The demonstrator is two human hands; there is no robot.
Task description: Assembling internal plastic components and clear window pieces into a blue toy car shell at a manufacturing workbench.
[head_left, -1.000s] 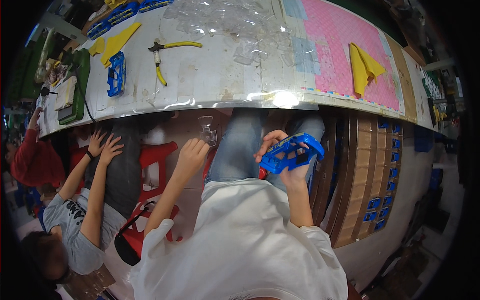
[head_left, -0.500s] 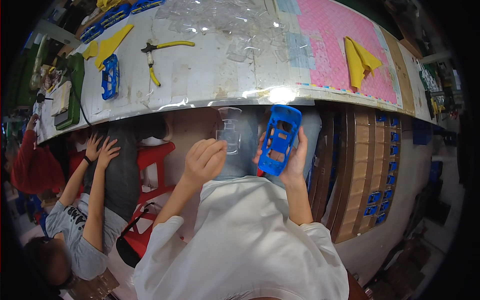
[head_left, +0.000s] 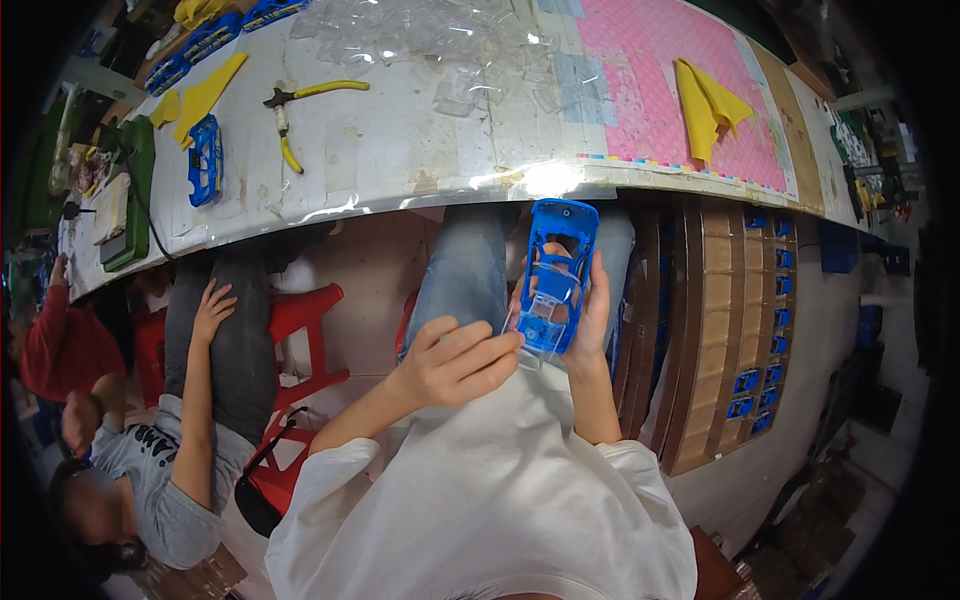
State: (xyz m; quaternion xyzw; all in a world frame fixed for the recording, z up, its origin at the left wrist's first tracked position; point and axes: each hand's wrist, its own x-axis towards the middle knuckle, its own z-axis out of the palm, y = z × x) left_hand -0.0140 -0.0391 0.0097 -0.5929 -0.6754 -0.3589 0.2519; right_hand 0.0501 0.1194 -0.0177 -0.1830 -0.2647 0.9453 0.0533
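My right hand point(head_left: 592, 318) grips a blue plastic toy car body point(head_left: 566, 212) over my lap, its hollow side facing up. Between the fingertips of my left hand point(head_left: 462, 362) is a clear plastic window piece point(head_left: 551, 287). That piece lies over the near half of the car body; whether it is seated inside is too fine to tell.
On the table point(head_left: 400, 150) lie yellow-handled pliers point(head_left: 284, 100), another blue car body point(head_left: 205, 160), yellow cloths point(head_left: 712, 110) and a heap of clear parts point(head_left: 420, 40). Cardboard trays point(head_left: 715, 340) with blue car bodies stand at right. A co-worker point(head_left: 185, 440) sits at left.
My left hand has moved right, bringing the clear window piece from beside the car body onto it. The car body has tilted somewhat. One of the co-worker's hands has left their lap.
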